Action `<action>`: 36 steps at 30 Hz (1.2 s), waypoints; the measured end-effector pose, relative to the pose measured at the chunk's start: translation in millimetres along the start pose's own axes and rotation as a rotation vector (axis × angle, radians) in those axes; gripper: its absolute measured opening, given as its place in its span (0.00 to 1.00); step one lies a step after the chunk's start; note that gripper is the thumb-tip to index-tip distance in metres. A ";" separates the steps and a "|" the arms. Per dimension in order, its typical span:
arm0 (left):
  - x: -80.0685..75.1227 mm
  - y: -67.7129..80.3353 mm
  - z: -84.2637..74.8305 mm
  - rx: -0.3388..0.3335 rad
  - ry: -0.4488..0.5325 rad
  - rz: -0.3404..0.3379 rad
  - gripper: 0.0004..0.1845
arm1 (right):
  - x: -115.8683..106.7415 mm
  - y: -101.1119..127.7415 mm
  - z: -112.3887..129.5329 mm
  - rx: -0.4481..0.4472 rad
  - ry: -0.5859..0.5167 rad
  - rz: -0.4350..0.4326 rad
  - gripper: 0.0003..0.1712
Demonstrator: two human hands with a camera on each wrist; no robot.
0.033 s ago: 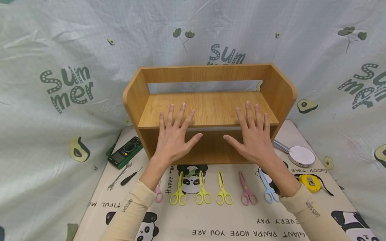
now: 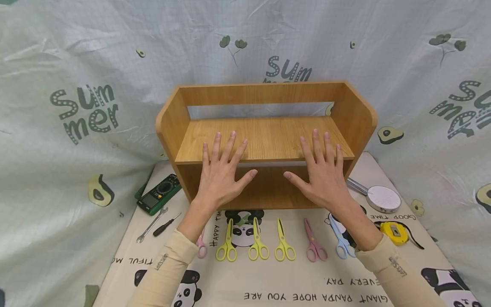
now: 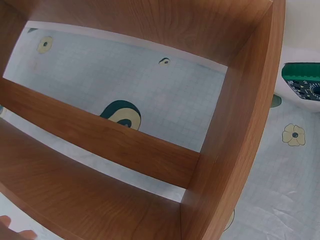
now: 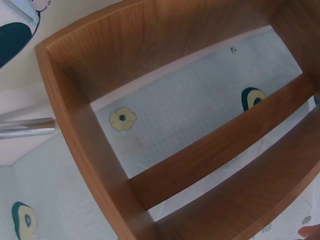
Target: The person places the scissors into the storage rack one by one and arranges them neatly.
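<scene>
Pale avocado-print cloth backdrop [image 2: 76, 64] hangs behind a panda-print mat [image 2: 291, 281].

1. One wooden shelf unit [image 2: 264, 140] stands on the mat.
2. Six pairs of scissors lie in a row: three yellow scissors [image 2: 258, 241], two pink scissors [image 2: 314, 243], one partly hidden under the left sleeve, and one blue pair [image 2: 340, 241].
3. One green multimeter [image 2: 159, 194].
4. One wrench [image 2: 151, 224].
5. One screwdriver [image 2: 166, 225].
6. One yellow tape measure [image 2: 395, 232].
7. One round magnifying glass [image 2: 379, 197].
8. Two hands, left hand [image 2: 222, 172] and right hand [image 2: 320, 172].
</scene>
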State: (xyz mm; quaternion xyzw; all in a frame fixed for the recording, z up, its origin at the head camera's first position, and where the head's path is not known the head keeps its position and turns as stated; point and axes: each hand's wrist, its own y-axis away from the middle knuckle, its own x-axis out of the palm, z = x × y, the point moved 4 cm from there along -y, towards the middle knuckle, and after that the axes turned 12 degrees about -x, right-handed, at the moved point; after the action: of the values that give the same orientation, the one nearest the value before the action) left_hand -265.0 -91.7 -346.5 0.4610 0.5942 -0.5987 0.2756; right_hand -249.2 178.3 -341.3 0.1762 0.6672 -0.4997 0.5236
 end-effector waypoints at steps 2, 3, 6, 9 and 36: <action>-0.2 0.1 -0.2 -0.001 0.006 0.001 0.46 | -0.1 -0.1 -0.1 0.000 -0.008 0.000 0.61; -0.3 0.1 -0.3 -0.002 0.008 0.002 0.47 | -0.2 -0.1 -0.2 -0.001 -0.006 -0.001 0.61; -0.8 0.6 -0.1 -0.009 0.015 0.004 0.47 | -0.9 -0.6 0.5 -0.005 -0.007 -0.003 0.60; -1.3 0.5 0.1 -0.014 0.016 0.004 0.47 | -1.7 -0.9 0.6 -0.006 -0.007 -0.007 0.60; 21.3 75.0 126.7 -0.434 0.833 -0.175 0.68 | 54.8 24.1 137.8 -0.072 -0.817 0.038 0.40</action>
State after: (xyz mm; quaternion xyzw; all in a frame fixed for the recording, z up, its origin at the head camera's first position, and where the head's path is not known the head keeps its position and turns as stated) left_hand -236.6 -220.0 -416.2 0.5417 0.8020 -0.2463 0.0525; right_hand -180.2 55.8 -394.3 -0.0431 0.4179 -0.4953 0.7604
